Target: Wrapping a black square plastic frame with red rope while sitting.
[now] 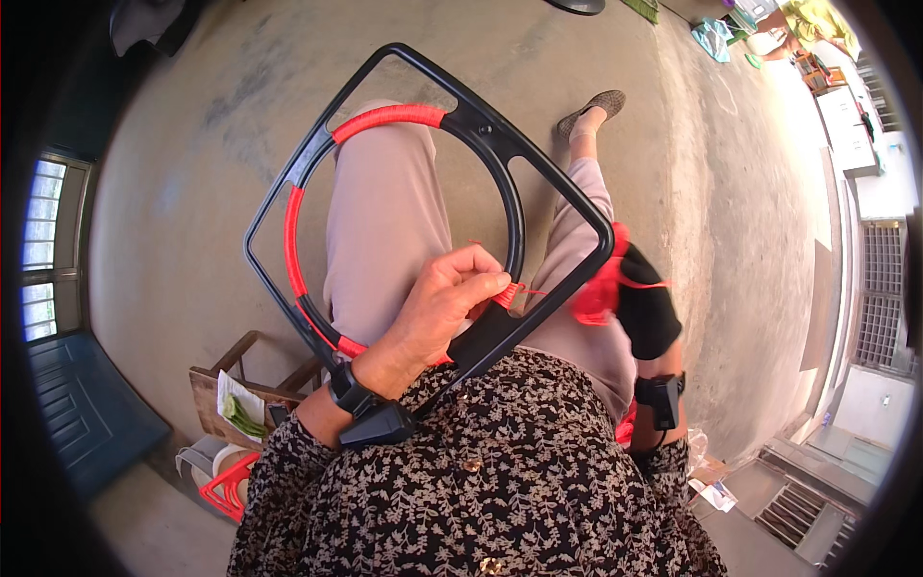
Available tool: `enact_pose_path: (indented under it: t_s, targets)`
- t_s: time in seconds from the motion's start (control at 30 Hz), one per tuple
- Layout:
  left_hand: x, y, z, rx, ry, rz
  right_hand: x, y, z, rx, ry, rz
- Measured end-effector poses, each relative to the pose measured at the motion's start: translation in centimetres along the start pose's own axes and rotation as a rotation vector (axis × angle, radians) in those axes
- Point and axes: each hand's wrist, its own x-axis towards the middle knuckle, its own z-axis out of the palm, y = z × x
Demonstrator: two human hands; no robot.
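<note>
Across my lap lies a black, rounded four-cornered frame point(569, 195) with a ring point(513, 207) inside it. Red wrapping point(389, 114) covers several stretches of the ring; black shows between them. Bare-skinned, my left hand point(437, 306) pinches the ring's near right part with thumb and fingers, at a short red winding point(507, 294). A thin red strand runs from there toward the right. Outside the frame's right corner, my right hand point(647, 306), in a black glove, is closed around a loose bundle of red cord point(598, 291), somewhat blurred. One strand crosses the glove.
A wooden stool point(213, 396) with paper and a green item stands at the lower left, beside a red plastic thing point(229, 484). Farther left is a blue door panel point(96, 409). Household goods point(760, 38) line the far right wall.
</note>
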Motion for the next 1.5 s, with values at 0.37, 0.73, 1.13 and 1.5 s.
enact_pose_path:
  t_s: [0.37,0.73,1.13,1.5]
  targets:
    - [0.0,0.0,1.3,0.058,0.055,0.052,5.1,-0.4,9.5,-0.316,-0.415,0.031]
    - [0.5,-0.1,0.7,-0.056,0.068,-0.120,7.6,0.6,7.0,0.686,-0.522,-0.128]
    - [0.1,0.3,0.1,-0.049,-0.002,-0.158,-5.6,0.3,-10.2,0.354,0.197,-0.333]
    - [0.3,0.1,0.5,-0.006,-0.005,-0.072,-5.6,-0.4,-14.1,0.172,0.312,-0.239]
